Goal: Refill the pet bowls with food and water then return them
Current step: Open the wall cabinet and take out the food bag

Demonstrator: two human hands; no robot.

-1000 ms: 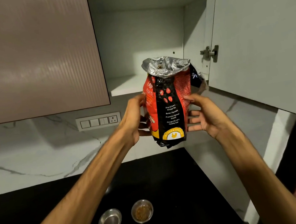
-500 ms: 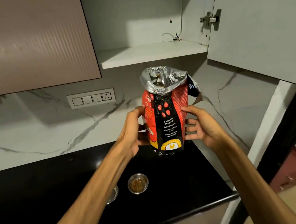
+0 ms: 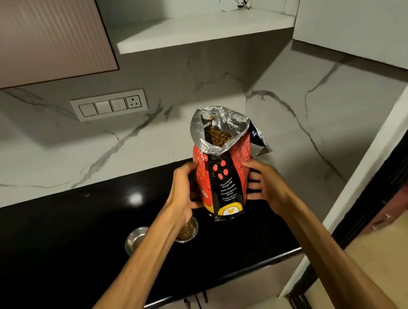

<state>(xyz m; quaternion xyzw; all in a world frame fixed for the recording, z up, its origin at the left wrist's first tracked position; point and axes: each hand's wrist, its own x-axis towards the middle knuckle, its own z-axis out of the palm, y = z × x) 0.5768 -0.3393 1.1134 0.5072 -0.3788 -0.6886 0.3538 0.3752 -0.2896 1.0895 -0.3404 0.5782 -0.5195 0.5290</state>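
Holding entry, one open bag of pet food (image 3: 226, 174), red and black, foil-lined mouth uppermost with brown kibble showing inside; bag stands upright, long axis near vertical, leaning a little away from the person; carried in the air above the black counter (image 3: 66, 237), not resting on it.

Left hand (image 3: 185, 195): wrapped round the bag's left side, thumb on the near face, fingers behind; grasping. Right hand (image 3: 267, 187): cupped against the bag's right side, fingers spread round the back; grasping likewise. Both hands sit at the bag's lower half, the open mouth well above them.

Food bowl (image 3: 188, 230): small steel bowl on the counter, already holding some kibble; lies below the bag and to its left, partly hidden under the left wrist. Second bowl (image 3: 135, 240): steel, no food visible in it, further left of the bag and just beside the food bowl; water content cannot be told.

Relation that matters: both bowls lie down and to the left of the bag, nearer the left hand; a pour would probably mean tipping the mouth leftward and downward, the right hand lifting the base; if food is judged enough, the bag likely goes to the cupboard shelf (image 3: 202, 28), open above and behind the bag.

Risk noted: wide crumpled mouth, kibble may spill past a small rim.
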